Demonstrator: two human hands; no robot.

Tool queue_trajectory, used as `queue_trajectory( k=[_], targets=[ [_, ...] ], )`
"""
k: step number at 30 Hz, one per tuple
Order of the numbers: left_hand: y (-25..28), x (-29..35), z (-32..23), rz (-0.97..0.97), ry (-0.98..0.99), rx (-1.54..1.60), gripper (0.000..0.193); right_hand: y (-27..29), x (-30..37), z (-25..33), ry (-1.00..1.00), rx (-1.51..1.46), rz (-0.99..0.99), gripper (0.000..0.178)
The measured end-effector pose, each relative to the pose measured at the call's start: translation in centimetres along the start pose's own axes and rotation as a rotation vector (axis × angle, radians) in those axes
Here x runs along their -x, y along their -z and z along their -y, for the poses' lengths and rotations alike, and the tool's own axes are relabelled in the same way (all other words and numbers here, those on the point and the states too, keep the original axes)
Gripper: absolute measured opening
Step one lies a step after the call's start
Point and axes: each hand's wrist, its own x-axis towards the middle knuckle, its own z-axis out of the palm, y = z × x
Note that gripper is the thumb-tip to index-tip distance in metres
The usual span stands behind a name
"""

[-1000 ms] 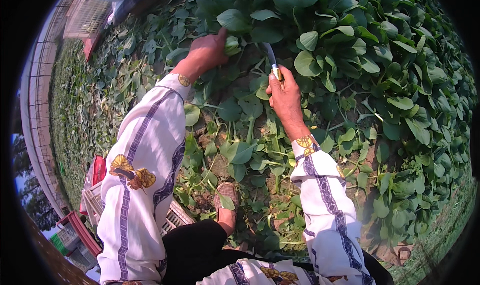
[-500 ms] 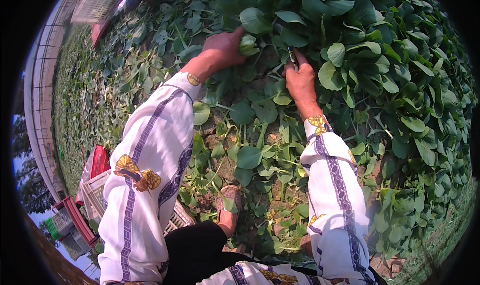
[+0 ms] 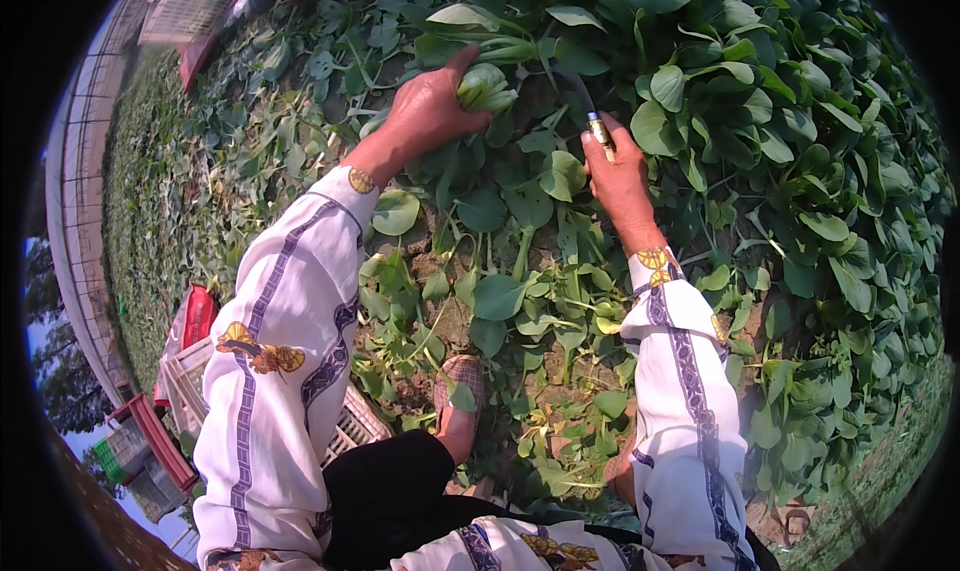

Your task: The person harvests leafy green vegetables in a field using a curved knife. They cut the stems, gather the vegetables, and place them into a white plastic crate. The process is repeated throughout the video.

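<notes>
Slanting up-left, the knife (image 3: 599, 131) sits in the curled right hand (image 3: 622, 177); left hand (image 3: 430, 109) grips greens (image 3: 485, 88), base rightward.

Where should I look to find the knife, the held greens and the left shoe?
Knife (image 3: 600, 134): head view, on its handle.
Held greens (image 3: 484, 89): head view, on the pale stem base.
Left shoe (image 3: 464, 372): head view, on the checked toe.

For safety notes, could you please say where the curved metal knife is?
In the head view, the curved knife is upper centre-right, in the grip of the right hand, right of the pale-green leafy plant in the left hand.
</notes>
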Motion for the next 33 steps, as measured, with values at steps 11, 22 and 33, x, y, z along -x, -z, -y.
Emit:
queue_trajectory(
  k=[11,22,33],
  targets=[
    [9.8,31.1,-9.1,0.641,0.231,1.378,0.067,-0.5,27.7,13.2,-0.01,-0.483,0.308,0.056],
    [15.8,52.4,-15.2,0.731,0.33,1.515,0.066,1.6,50.0,19.4,-0.058,-0.492,0.148,0.029],
    [16.8,57.1,-14.8,0.758,0.14,1.541,0.066,1.4,55.6,22.8,0.004,-0.361,0.231,0.052]
  ],
)
